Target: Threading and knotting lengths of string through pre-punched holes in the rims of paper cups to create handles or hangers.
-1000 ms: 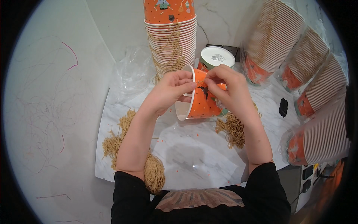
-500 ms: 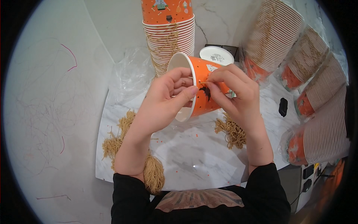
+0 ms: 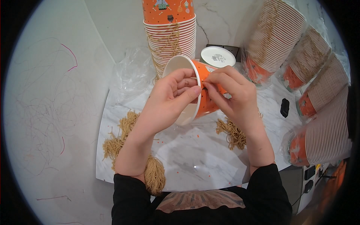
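Observation:
An orange paper bucket (image 3: 205, 108) with a white rim and dark printed figures is tilted on its side above the table, its mouth facing left. My left hand (image 3: 163, 101) grips it by the rim, fingers inside the mouth and thumb at the edge. On the outer wall just below the rim, my right hand (image 3: 237, 93) pinches a thin tan string with thumb and forefinger; most of that string is hidden. Tan string bundles lie on the table: one (image 3: 116, 144) beyond my left forearm, another (image 3: 154, 176) against that arm, and a looped pile (image 3: 233, 135) by my right wrist.
Behind the bucket rises a tall stack of nested buckets (image 3: 185, 42) with strings hanging down it. Crumpled clear plastic (image 3: 131, 73) lies to its left, a white disc (image 3: 218, 56) to its right. Several bagged bucket stacks (image 3: 326, 127) line the right side, near a small black object (image 3: 285, 108).
The bucket has turned and lowered slightly, showing more of its mouth. My right hand has shifted a little left and its fingertips are closer to the rim.

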Demonstrator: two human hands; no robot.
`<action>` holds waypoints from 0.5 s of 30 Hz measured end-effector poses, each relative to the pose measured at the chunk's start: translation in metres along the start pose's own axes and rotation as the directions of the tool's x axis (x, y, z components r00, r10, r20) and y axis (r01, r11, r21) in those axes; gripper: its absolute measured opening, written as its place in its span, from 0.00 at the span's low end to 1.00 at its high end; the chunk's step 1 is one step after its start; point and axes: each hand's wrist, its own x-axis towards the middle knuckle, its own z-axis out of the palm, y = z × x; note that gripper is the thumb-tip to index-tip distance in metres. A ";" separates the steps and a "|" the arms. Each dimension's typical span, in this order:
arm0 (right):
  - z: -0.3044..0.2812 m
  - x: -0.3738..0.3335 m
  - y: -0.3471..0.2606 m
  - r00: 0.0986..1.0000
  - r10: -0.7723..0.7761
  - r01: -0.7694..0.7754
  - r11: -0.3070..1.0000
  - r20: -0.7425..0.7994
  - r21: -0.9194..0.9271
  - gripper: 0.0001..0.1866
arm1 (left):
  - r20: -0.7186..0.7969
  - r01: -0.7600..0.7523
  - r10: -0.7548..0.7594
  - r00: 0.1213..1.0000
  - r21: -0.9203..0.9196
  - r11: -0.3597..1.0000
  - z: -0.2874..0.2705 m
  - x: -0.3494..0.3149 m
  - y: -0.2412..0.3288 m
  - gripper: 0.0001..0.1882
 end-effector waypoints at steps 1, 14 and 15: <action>0.001 0.000 0.000 1.000 -0.001 0.001 1.000 0.000 0.000 0.05 | -0.016 0.013 -0.014 1.000 -0.031 0.999 0.000 0.001 -0.001 0.19; 0.008 -0.002 0.001 0.999 0.036 -0.032 0.994 -0.037 0.105 0.05 | -0.143 -0.025 0.029 0.989 0.036 0.999 -0.003 0.010 -0.018 0.07; 0.009 -0.002 0.001 0.999 0.043 -0.039 0.991 -0.029 0.128 0.05 | -0.142 -0.026 0.031 0.989 0.036 0.999 -0.001 0.010 -0.020 0.07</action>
